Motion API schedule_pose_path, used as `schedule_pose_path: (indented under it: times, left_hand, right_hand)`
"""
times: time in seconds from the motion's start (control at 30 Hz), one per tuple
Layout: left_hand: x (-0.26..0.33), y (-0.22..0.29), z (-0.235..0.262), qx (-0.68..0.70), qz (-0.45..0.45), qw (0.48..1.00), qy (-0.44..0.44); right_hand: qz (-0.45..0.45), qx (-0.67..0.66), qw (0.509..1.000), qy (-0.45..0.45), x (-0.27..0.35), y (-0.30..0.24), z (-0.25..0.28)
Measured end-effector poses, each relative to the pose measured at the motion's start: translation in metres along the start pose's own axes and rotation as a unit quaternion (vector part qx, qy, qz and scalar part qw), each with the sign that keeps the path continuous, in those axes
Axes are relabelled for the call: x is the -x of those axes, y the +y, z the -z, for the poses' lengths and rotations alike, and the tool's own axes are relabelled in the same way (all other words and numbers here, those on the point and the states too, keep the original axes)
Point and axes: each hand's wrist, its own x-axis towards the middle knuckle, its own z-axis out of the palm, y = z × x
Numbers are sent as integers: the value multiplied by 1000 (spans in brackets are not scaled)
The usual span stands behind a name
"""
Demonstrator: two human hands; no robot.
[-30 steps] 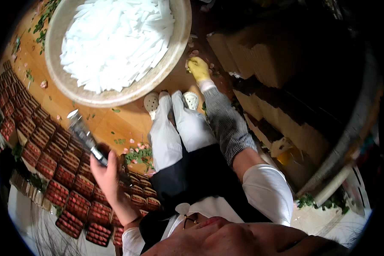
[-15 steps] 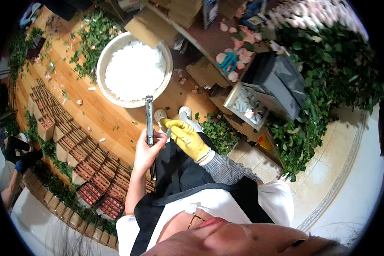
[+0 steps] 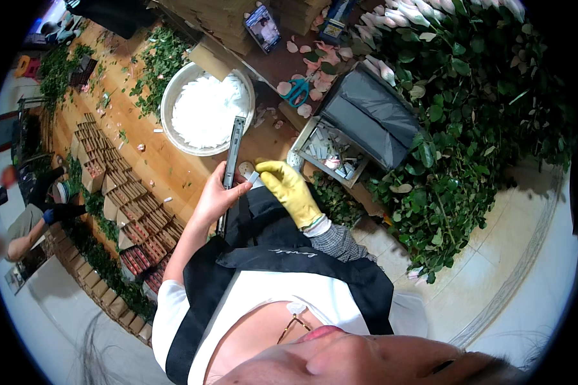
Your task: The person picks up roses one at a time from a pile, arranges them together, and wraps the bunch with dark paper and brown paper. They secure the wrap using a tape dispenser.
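My bare left hand [image 3: 218,196] is closed round a long, slim metal tool [image 3: 232,151], which looks like an opened stapler and points away from me. A small flat grey strip [image 3: 253,177] lies between my left thumb and the fingertips of my right hand [image 3: 289,192]. That hand wears a yellow rubber glove, and its bent finger and thumb pinch the strip's far end. My left thumb touches the near end. Beyond the tool stands a round white tub [image 3: 167,122] full of white soft pieces [image 3: 205,106].
Right of me, an open box [image 3: 305,151] holds small grey strips beside a dark grey case [image 3: 369,115]. Teal scissors [image 3: 295,92], petals and a phone [image 3: 263,29] lie beyond. Leafy stems [image 3: 456,147] fill the right. Cardboard boxes [image 3: 125,205] and another person [image 3: 29,234] are leftward.
The view has shifted, and the tub and box appear further left or right of before. My gloved fingers have opened a little round the strip; the tool stays in my left hand.
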Motion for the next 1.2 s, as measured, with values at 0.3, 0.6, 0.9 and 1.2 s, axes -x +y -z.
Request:
schedule_pose_path:
  times: [0.3,0.6,0.9,1.2]
  left_hand:
    - [13,26,-30,-125,-30,990,-60]
    - [18,47,-24,-88,5,991,-100]
    - [-1,10,-9,-74,-7,985,-153]
    - [-6,1,-13,-98,-2,986,-135]
  right_hand:
    - [-43,151,980,-119,4,-43,46]
    - [110,238,963,-61,5,-57,41]
    - [428,461,775,-52,-20,-112,22]
    - [434,567,700,16,-21,-91,20]
